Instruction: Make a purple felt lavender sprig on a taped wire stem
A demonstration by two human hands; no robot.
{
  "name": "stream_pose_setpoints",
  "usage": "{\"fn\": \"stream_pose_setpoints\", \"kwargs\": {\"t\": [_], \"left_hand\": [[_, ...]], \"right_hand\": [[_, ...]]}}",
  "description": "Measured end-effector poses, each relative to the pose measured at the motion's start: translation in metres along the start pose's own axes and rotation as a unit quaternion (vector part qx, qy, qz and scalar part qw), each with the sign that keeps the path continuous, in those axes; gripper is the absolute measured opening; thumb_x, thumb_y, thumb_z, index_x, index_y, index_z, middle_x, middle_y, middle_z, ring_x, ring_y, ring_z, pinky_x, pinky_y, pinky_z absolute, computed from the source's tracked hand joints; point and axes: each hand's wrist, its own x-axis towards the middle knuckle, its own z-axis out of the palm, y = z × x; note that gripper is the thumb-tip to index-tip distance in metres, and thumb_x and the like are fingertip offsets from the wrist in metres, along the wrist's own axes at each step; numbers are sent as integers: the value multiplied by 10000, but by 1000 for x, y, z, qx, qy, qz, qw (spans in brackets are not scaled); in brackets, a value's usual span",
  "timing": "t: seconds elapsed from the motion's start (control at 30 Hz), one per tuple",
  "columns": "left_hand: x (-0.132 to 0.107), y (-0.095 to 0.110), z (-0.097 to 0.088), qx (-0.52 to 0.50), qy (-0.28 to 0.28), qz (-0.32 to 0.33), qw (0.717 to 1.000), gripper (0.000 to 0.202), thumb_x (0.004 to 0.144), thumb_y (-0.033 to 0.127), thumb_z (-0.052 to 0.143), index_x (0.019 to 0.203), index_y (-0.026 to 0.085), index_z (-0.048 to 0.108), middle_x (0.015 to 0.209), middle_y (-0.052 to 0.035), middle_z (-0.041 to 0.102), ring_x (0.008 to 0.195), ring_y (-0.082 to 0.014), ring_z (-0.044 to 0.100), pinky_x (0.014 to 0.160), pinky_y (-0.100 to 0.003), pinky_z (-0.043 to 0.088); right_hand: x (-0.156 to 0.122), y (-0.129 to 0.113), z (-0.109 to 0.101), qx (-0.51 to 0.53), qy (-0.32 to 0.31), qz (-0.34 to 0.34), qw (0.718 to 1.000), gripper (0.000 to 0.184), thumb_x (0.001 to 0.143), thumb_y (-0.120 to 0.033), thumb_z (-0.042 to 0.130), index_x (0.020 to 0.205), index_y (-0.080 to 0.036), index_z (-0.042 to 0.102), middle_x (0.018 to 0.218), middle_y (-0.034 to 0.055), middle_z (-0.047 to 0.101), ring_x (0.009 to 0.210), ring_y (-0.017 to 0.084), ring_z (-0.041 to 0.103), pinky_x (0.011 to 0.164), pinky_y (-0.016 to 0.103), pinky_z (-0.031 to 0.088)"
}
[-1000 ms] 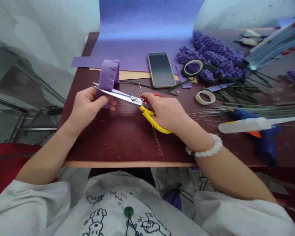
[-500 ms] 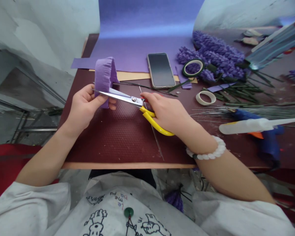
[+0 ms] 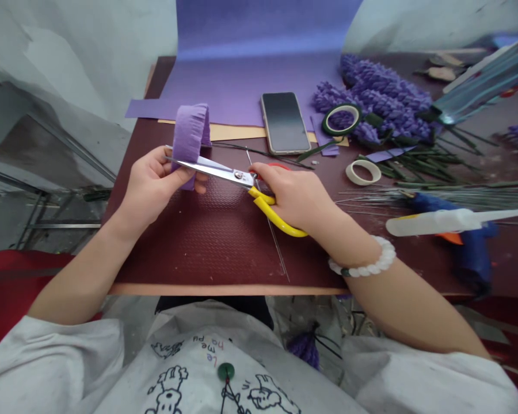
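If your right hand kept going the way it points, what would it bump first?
Probably the purple crepe paper in the left hand, where the scissors in the right hand point; depth is hard to judge.

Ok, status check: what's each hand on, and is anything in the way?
Left hand: pinching purple crepe paper strip. Right hand: yellow-handled scissors, blades at the strip. Thin wire under the scissors.

pale walls (image 3: 86, 52), grey speckled floor (image 3: 4, 218)
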Motion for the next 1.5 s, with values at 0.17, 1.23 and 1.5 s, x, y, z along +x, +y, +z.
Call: {"fn": "stream_pose_setpoints", "kwargs": {"t": [0.17,1.23,1.5], "left_hand": [[1,0,-1,0,5,-19,1000,185,713,233,750,797,165,600,679,-8,679,646,-167,686,654,-313,585],[-2,0,5,16,31,-7,999,42,735,153,649,730,164,608,619,2,627,606,-158,662,668,-336,573],[-6,6,7,9,13,4,1000,40,732,160,660,710,175,631,648,-5,657,605,-163,657,660,-339,587]], "right_hand": [[2,1,4,-30,12,11,999,450,844,-382,417,1201,-159,576,1015,96,712,794,246,630,572,300,283],[0,1,2,18,14,-18,1000,496,864,-383,405,1285,-139,503,1169,124,669,902,258,625,609,297,332],[4,3,7,-30,21,-5,999,456,857,-369,395,1217,-139,553,979,112,709,783,240,621,556,295,268]]}}
